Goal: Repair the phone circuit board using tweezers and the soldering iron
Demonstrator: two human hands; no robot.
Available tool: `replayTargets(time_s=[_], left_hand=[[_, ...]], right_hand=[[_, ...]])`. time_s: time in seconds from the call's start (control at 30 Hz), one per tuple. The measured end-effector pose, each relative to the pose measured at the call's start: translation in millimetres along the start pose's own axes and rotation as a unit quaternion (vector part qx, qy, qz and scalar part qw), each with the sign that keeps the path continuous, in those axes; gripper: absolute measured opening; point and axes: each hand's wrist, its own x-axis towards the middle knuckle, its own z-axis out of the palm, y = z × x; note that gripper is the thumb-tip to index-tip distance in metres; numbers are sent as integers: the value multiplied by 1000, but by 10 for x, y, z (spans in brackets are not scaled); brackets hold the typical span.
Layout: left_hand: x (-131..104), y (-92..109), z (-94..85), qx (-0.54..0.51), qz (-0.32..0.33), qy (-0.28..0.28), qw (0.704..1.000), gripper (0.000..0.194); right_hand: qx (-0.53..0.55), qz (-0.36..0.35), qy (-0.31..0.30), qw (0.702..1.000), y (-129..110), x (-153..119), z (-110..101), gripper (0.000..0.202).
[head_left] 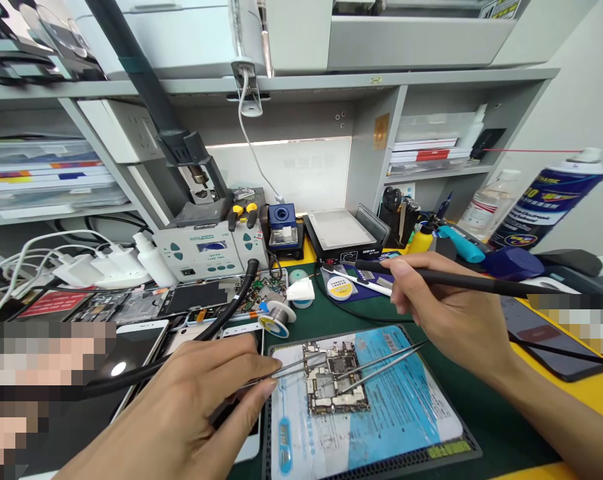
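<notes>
In the head view my left hand [206, 400] pinches a pair of tweezers [294, 367], whose tips reach over the left part of a phone circuit board [337, 383]. The board lies on a blue and white printed mat [406, 400]. A second pair of tweezers [386, 367] rests across the board, its joined end to the right. Raised above the mat's upper right, my right hand [446, 313] grips a long black pen-shaped tool that looks like a soldering iron [461, 281]. Its narrow end points left, well away from the board.
A hot air station [211, 250] stands at the back left; its black hose [236, 297] runs past my left hand. Behind the mat are a solder spool [277, 319] and a hot plate [344, 233]. Phones lie on both sides. A spray can [546, 200] stands right.
</notes>
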Motion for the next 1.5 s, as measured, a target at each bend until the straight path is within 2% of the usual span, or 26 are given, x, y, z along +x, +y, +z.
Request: replayTargets(time_s=[0.1,0.3,0.53,0.73,0.83,0.93,1.07,1.27,1.5], left_hand=[[-13,9,-39,2,-15,-12,1000,29],[68,136,-148,-10,-92,-67,993,30],[138,69,-181,-6,-60,-111,992,19],[207,120,-170,-62,-67,-117,989,24],[192,119,-146,-108,-91,-131,981,24],[175,95,-100,-149,-135,-118,972,21],[215,99,-56,-198,-188,-102,957,26],[264,102,-48,-225,-209,-77,949,35],[218,-19,-68,-244,-248,-94,933,36]], right_hand=[[-2,-1,10,1000,12,5,9,22],[-9,-19,24,999,28,13,22,23],[-11,-5,11,1000,37,2,28,25],[-8,7,11,1000,34,-2,42,25],[-8,9,15,1000,40,0,60,25],[-11,10,21,1000,51,-2,63,25],[-24,10,21,999,46,-2,52,26],[-19,13,16,1000,40,13,49,27],[-13,5,18,1000,54,11,47,25]])
